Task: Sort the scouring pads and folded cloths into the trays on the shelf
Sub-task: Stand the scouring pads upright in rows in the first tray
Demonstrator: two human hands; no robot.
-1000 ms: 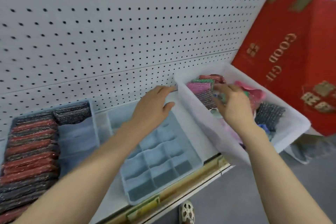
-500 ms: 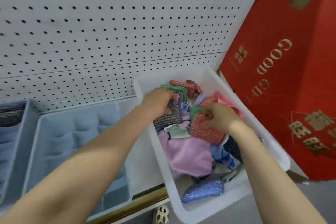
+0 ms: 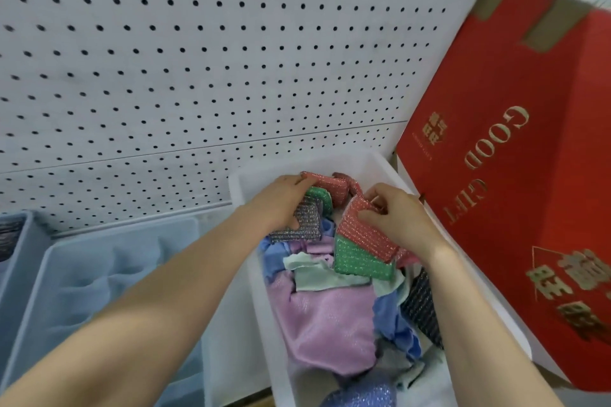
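Both hands have shifted inside the white bin (image 3: pixel 380 163) since the previous frame. Right hand (image 3: pixel 398 220): now raised slightly, fingers grasping a red scouring pad (image 3: pixel 362 235) stacked on a green scouring pad (image 3: pixel 358 261); previously only the red pad showed beneath it. Left hand (image 3: pixel 281 200): palm down, fingers curled over a grey scouring pad (image 3: pixel 305 225), fingertips reaching a second red pad (image 3: pixel 325 183) at the bin's far end. Both forearms extend from the lower edge of view. Loose cloths, including a pink cloth (image 3: pixel 327 324), fill the bin below the pads. Divided blue tray (image 3: pixel 109 277) sits left of the bin on the shelf; red gift box (image 3: pixel 515 175) stands right.
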